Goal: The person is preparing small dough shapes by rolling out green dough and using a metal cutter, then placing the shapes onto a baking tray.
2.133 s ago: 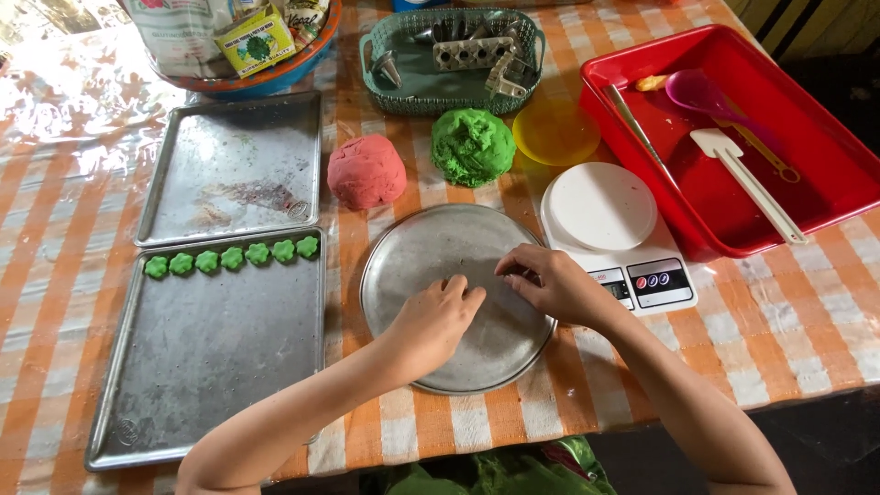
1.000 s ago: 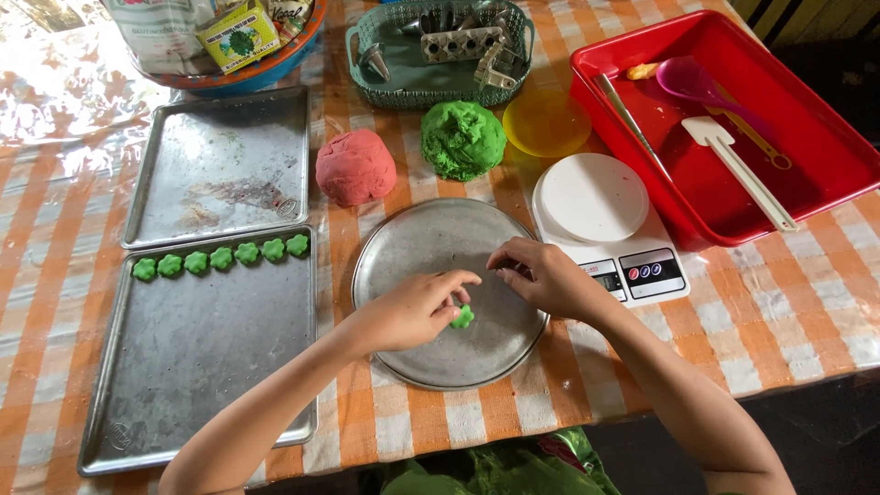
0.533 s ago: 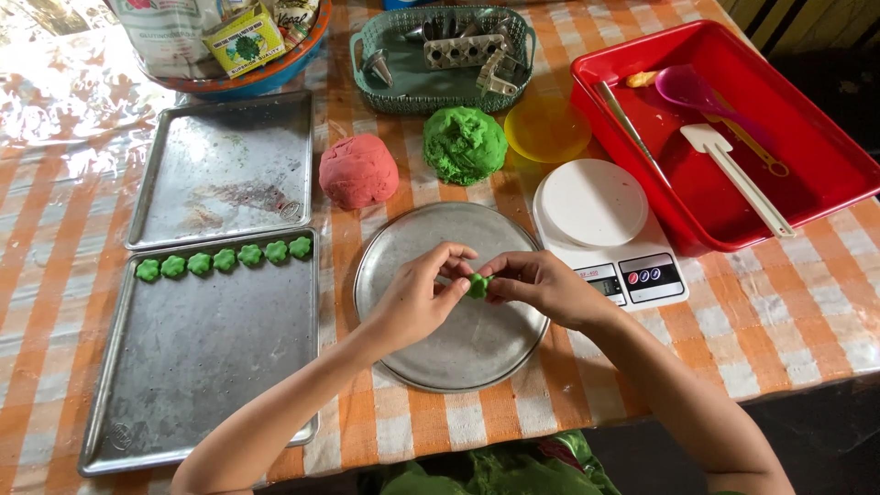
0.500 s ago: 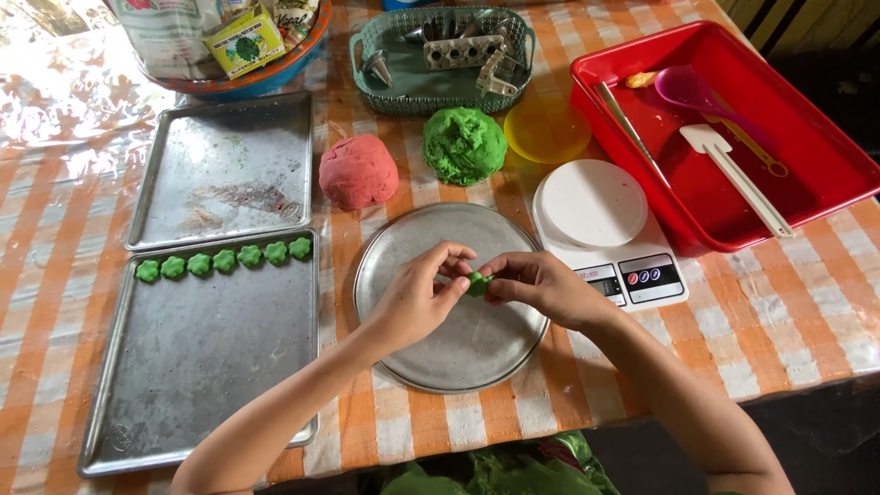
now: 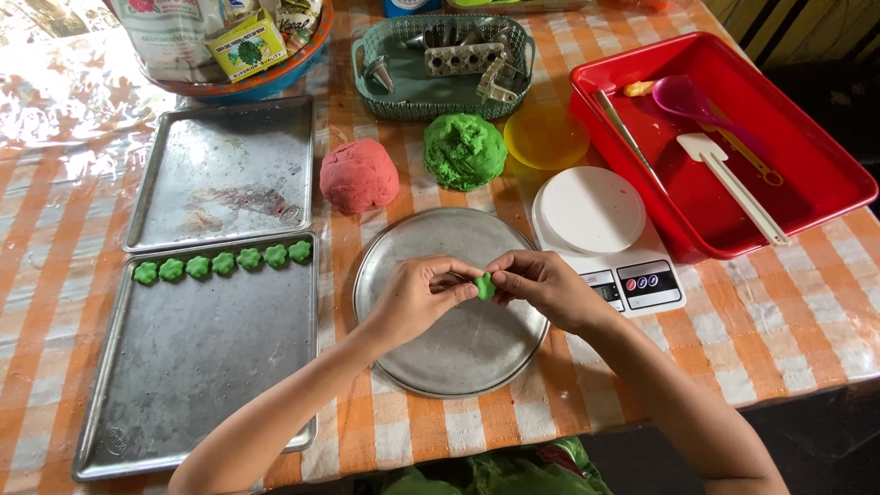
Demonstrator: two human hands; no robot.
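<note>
Both hands meet over a round metal plate [image 5: 458, 353]. My left hand [image 5: 412, 298] and my right hand [image 5: 543, 286] pinch a small green dough piece [image 5: 484, 287] between their fingertips, a little above the plate. Behind the plate lie a green dough ball [image 5: 464, 149] and a red dough ball [image 5: 358, 175]. On the near baking tray [image 5: 197, 385] a row of several small green flower-shaped dough pieces [image 5: 224, 263] runs along the far edge.
A second baking tray [image 5: 225, 174] lies behind the first. A white kitchen scale [image 5: 600, 234] stands right of the plate, with a yellow lid [image 5: 546, 136] behind it. A red tub [image 5: 733, 137] holds a spatula and spoons. A green basket [image 5: 440, 60] holds metal moulds; a bowl of packets [image 5: 234, 46] is far left.
My hands lifted off the plate surface, picked up the small green dough piece and brought it between both sets of fingertips. Over the last half second they barely moved.
</note>
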